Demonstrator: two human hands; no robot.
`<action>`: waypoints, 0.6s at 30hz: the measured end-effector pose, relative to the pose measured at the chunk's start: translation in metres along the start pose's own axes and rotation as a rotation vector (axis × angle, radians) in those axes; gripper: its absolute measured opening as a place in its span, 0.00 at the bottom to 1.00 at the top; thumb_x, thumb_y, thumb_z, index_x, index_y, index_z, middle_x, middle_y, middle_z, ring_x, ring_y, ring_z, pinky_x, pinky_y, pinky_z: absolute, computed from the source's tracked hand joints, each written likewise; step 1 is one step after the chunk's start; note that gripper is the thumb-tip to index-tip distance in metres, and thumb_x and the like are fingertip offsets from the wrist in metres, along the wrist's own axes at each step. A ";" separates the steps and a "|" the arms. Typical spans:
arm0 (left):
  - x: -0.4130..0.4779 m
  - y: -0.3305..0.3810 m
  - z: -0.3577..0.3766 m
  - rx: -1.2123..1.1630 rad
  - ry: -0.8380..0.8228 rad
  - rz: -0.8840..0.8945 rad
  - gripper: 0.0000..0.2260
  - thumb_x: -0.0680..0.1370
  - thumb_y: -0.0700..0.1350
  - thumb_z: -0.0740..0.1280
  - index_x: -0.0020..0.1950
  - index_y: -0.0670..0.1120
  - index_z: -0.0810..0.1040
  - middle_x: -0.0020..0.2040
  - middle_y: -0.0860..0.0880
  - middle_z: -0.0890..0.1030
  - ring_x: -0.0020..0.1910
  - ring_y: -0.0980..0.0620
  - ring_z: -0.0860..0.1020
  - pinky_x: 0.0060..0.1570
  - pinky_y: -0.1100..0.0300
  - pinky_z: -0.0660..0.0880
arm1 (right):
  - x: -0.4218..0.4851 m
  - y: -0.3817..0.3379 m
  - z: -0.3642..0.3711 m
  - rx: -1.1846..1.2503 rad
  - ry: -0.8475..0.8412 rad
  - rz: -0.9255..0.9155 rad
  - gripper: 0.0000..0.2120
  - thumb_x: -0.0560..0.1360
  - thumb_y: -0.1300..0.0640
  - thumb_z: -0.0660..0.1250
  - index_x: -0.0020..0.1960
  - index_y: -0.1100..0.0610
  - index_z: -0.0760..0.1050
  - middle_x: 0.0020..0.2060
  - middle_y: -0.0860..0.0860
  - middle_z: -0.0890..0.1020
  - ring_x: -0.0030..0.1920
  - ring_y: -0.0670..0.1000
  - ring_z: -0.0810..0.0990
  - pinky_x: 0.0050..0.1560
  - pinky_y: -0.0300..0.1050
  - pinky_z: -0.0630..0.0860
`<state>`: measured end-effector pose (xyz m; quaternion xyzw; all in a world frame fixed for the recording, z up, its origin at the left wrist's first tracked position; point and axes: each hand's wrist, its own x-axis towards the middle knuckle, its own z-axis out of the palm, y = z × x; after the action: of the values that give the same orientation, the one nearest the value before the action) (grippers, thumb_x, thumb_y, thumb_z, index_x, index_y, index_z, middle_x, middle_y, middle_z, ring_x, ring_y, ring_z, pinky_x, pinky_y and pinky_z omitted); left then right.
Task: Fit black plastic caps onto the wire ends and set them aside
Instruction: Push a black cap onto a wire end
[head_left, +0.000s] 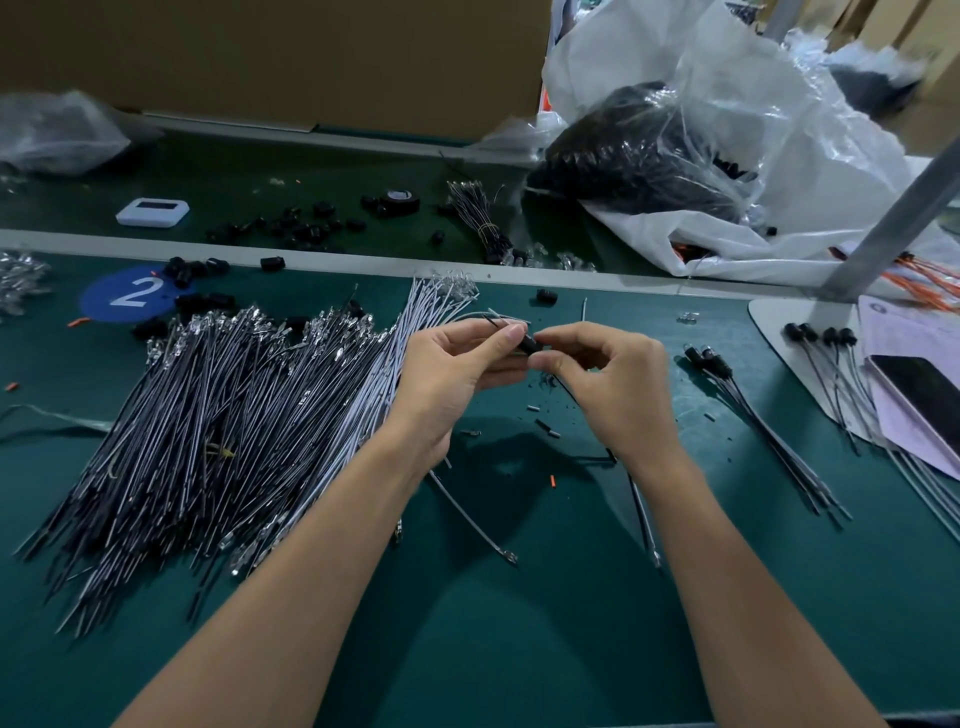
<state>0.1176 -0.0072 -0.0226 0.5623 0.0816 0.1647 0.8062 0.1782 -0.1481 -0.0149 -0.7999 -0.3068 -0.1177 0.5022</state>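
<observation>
Two bare forearms reach out over the green bench mat (519, 613); beneath them a grey wire (470, 514) and a dark wire (643, 519) trail towards the viewer and end in metal terminals. Above the mat the left hand (452, 374) has its fingers curled and its thumb pinching thin wire ends, while the right hand (613, 384), also curled, pinches a black plastic cap (529, 344) right against the left thumb. To the left lies a large fanned pile of wires (223, 426) with crimped metal tips. On the right, a few capped wires (769, 421) lie together, and more rest by a dark phone (924, 395). Beyond the pile, loose black caps (197, 270) sit around a blue disc marked 2 (130, 293). Farther back are a white device (152, 212), a roll of black tape (402, 200), a tied wire bundle (480, 218) and a clear bag of black parts (639, 156)
</observation>
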 end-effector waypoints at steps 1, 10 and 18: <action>0.000 0.000 0.000 0.014 0.000 0.003 0.04 0.75 0.38 0.71 0.43 0.45 0.85 0.40 0.46 0.86 0.38 0.50 0.85 0.39 0.63 0.80 | 0.000 -0.001 0.000 0.014 -0.009 0.001 0.07 0.69 0.61 0.77 0.47 0.58 0.85 0.36 0.46 0.85 0.36 0.41 0.81 0.41 0.31 0.74; 0.005 0.013 -0.010 -0.185 0.286 0.096 0.03 0.75 0.40 0.70 0.44 0.43 0.83 0.39 0.47 0.86 0.37 0.51 0.84 0.39 0.61 0.81 | 0.001 0.001 -0.007 -0.045 0.070 0.057 0.06 0.68 0.58 0.78 0.45 0.53 0.85 0.54 0.50 0.81 0.42 0.48 0.81 0.46 0.41 0.76; 0.009 0.015 -0.019 -0.278 0.335 0.072 0.02 0.78 0.35 0.67 0.47 0.39 0.79 0.38 0.44 0.85 0.37 0.50 0.84 0.39 0.62 0.80 | 0.006 -0.001 -0.014 0.534 0.088 0.336 0.05 0.69 0.65 0.75 0.43 0.58 0.82 0.52 0.51 0.85 0.50 0.51 0.85 0.52 0.43 0.79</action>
<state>0.1168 0.0174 -0.0149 0.4132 0.1709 0.2939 0.8448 0.1840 -0.1579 -0.0044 -0.6733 -0.1687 0.0171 0.7196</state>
